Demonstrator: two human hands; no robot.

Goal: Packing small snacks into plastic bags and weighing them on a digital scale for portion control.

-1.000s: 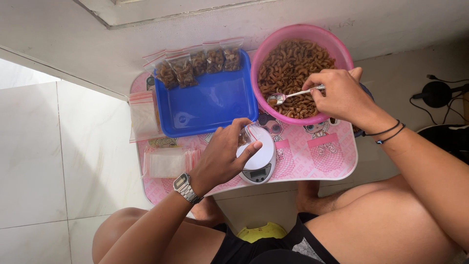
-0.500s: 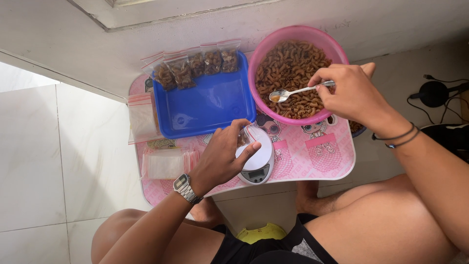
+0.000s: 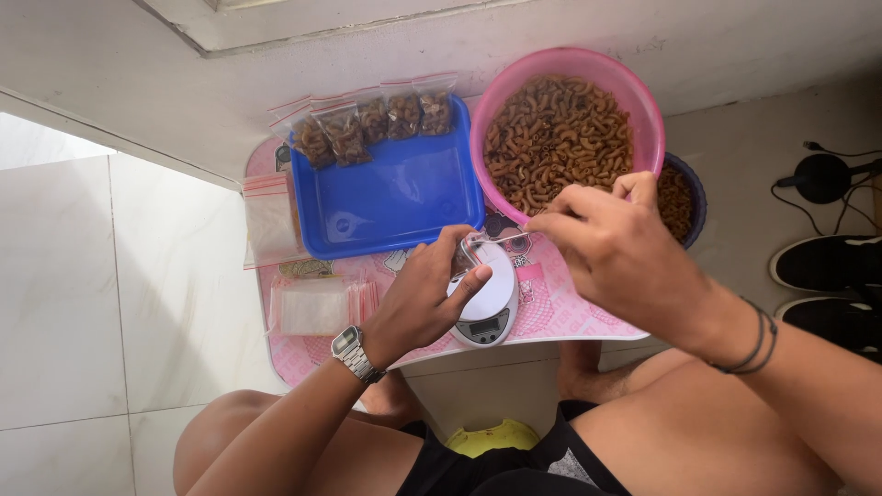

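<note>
Right hand (image 3: 616, 257) moved from bowl (image 3: 643, 101) to scale (image 3: 487, 303), pinching spoon | left hand (image 3: 418, 298) grips bag | pink table (image 3: 588, 312), tiled floor

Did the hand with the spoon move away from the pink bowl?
Yes. The right hand was over the pink bowl a second ago; now it sits nearer the person, just off the bowl's near rim, beside the white scale.

Bright daylight, strongest on the white floor tiles (image 3: 55, 276) at left — almost glaring, soft shadows beneath the small table (image 3: 588, 317), sharp focus, slight edge distortion
</note>
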